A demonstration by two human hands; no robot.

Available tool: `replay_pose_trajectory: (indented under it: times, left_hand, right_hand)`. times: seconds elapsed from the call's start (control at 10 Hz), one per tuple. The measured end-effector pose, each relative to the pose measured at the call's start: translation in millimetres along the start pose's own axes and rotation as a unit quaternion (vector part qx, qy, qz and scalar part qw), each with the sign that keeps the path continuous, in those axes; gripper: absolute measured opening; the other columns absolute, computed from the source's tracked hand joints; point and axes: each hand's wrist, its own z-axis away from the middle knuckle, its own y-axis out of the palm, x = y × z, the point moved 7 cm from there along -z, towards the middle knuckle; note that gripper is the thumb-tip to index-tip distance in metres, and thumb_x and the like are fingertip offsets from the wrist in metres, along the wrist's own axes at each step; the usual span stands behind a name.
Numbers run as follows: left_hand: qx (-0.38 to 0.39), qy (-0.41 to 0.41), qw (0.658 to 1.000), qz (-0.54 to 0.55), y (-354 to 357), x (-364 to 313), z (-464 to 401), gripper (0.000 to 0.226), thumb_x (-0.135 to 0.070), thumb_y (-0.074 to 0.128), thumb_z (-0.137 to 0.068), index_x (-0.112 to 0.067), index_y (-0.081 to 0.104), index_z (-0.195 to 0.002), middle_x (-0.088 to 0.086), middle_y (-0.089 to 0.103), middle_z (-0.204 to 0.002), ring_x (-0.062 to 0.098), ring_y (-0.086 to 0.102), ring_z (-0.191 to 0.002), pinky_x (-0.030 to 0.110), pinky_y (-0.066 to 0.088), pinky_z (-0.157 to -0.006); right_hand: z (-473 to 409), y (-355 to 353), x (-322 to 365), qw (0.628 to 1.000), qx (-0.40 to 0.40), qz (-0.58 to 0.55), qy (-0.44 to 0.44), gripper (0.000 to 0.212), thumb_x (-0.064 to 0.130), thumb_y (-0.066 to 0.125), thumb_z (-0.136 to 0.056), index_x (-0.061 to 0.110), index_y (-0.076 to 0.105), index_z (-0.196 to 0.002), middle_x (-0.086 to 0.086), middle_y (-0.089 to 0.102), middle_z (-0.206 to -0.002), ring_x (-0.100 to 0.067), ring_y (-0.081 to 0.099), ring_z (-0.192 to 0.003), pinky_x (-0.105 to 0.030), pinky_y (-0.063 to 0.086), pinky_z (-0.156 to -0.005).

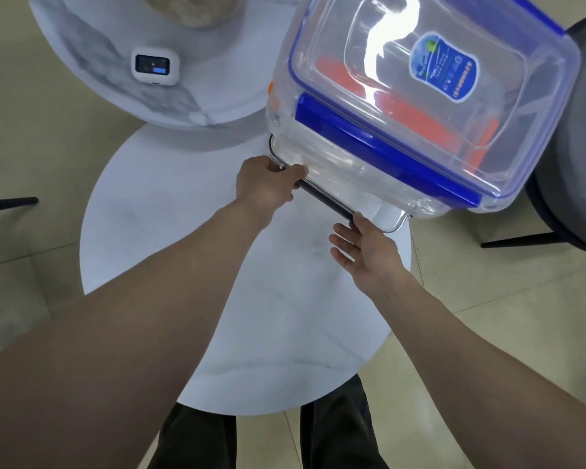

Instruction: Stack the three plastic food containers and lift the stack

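Tiled beige floor (487, 350) surrounds a round white counter (217, 316), seen from above with the person's dark trouser legs at the near edge. Both bare forearms reach forward over the counter. Left hand (268, 187): grip closed around the dark-edged rim of the bottom container (335, 184), thumb over the top, near its left corner. Right hand (366, 252): grip loose, palm turned up and fingers spread, only the thumb side touching the same rim near its right corner; not closed on anything. The stack of three containers (403, 130) lies directly ahead of both hands and slightly to the right, looming close to the camera, so it appears raised off the counter and tilted, though contact underneath is hidden. Its near long edge runs diagonally from upper left to lower right, linking the two hands. Middle container shows orange parts (413, 120) through the clear walls; top container has a blue-trimmed lid (454, 96) with a blue label (444, 67). Judgement: stacking done, lift in progress; left hand carries the hold, right hand is nearer the low corner and should slide under. Beyond, a second marble round counter (115, 79) holds a small white device (154, 65); a dark chair (575, 164) stands at right.
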Motion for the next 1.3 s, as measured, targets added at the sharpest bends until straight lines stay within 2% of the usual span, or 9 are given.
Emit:
replay_pose_trajectory:
  times: [0.2, 0.4, 0.5, 0.7, 0.8, 0.9, 1.0, 1.2, 1.3]
  left_hand:
    - [0.009, -0.009, 1.000, 0.010, 2, -4, -2, 0.028, -0.037, 0.079, -0.084, -0.014, 0.063, -0.086, -0.001, 0.075, -0.084, 0.016, 0.073, -0.074, 0.022, 0.052, -0.060]
    - [0.007, -0.031, 0.999, 0.027, 4, -1, -1, 0.039, -0.037, 0.078, -0.084, -0.006, 0.068, -0.105, 0.000, 0.076, -0.088, 0.019, 0.076, -0.089, 0.030, 0.057, -0.072]
    - [0.003, -0.042, 0.998, 0.047, 7, 1, 3, 0.030, -0.035, 0.078, -0.084, -0.010, 0.066, -0.097, 0.005, 0.078, -0.097, 0.023, 0.076, -0.094, 0.037, 0.060, -0.085]
    - [-0.016, -0.060, 0.994, 0.087, 7, 4, 2, 0.030, -0.030, 0.082, -0.082, -0.017, 0.056, -0.075, 0.009, 0.067, -0.089, 0.026, 0.059, -0.079, 0.032, 0.053, -0.073]
    - [-0.023, -0.078, 0.990, 0.116, 9, 5, 1, 0.033, -0.026, 0.083, -0.080, -0.018, 0.052, -0.076, 0.009, 0.063, -0.092, 0.025, 0.056, -0.081, 0.034, 0.056, -0.075]
    - [-0.030, -0.090, 0.988, 0.126, 9, 6, 3, 0.031, -0.029, 0.085, -0.078, -0.019, 0.060, -0.091, 0.003, 0.066, -0.094, 0.023, 0.063, -0.086, 0.038, 0.060, -0.088]
    - [-0.036, -0.088, 0.987, 0.130, 9, 7, 7, 0.052, -0.030, 0.086, -0.077, -0.014, 0.058, -0.118, -0.001, 0.063, -0.092, 0.020, 0.065, -0.085, 0.039, 0.060, -0.093]
    - [-0.033, -0.089, 0.987, 0.130, 9, 20, 23, 0.059, -0.032, 0.087, -0.076, -0.014, 0.053, -0.122, 0.001, 0.061, -0.094, 0.017, 0.063, -0.085, 0.042, 0.057, -0.098]
    - [-0.052, -0.081, 0.991, 0.098, 4, 39, 39, 0.055, -0.034, 0.087, -0.074, -0.017, 0.054, -0.115, 0.002, 0.065, -0.105, 0.025, 0.068, -0.104, 0.042, 0.056, -0.099]
  right_hand:
    - [-4, 0, 5, 1.000, 0.002, 0.002, -0.001, 0.029, 0.033, 0.058, -0.099, 0.013, 0.063, -0.119, -0.005, 0.076, -0.100, -0.021, 0.073, -0.091, -0.035, 0.057, -0.075]
    - [-5, 0, 5, 1.000, 0.002, -0.005, 0.003, 0.031, 0.033, 0.060, -0.098, 0.012, 0.064, -0.119, -0.007, 0.076, -0.104, -0.021, 0.073, -0.090, -0.035, 0.057, -0.076]
    - [-5, 1, 4, 1.000, 0.001, -0.018, 0.008, 0.032, 0.032, 0.060, -0.098, 0.011, 0.064, -0.121, -0.007, 0.076, -0.101, -0.022, 0.073, -0.089, -0.034, 0.057, -0.075]
    - [-8, 2, 1, 0.998, 0.013, -0.051, 0.039, 0.030, 0.032, 0.062, -0.097, 0.011, 0.062, -0.118, -0.008, 0.075, -0.103, -0.022, 0.072, -0.088, -0.035, 0.056, -0.075]
    - [-8, 4, 2, 0.996, 0.027, -0.069, 0.057, 0.021, 0.029, 0.061, -0.096, 0.011, 0.061, -0.108, -0.008, 0.074, -0.102, -0.023, 0.072, -0.087, -0.036, 0.056, -0.077]
    - [-7, 6, 4, 0.995, 0.034, -0.072, 0.067, 0.019, 0.029, 0.062, -0.095, 0.012, 0.060, -0.104, -0.008, 0.073, -0.101, -0.024, 0.071, -0.088, -0.035, 0.055, -0.073]
    - [-6, 5, 5, 0.993, 0.033, -0.078, 0.082, 0.023, 0.031, 0.065, -0.094, 0.011, 0.057, -0.103, -0.009, 0.072, -0.103, -0.024, 0.071, -0.088, -0.036, 0.055, -0.073]
    - [-2, -1, -1, 0.993, 0.043, -0.069, 0.087, 0.035, 0.031, 0.067, -0.092, 0.009, 0.056, -0.116, -0.010, 0.070, -0.102, -0.025, 0.069, -0.087, -0.036, 0.055, -0.077]
    - [6, -10, -12, 0.996, 0.032, -0.039, 0.072, 0.031, 0.029, 0.067, -0.092, 0.008, 0.058, -0.113, -0.010, 0.069, -0.095, -0.024, 0.068, -0.081, -0.034, 0.056, -0.075]
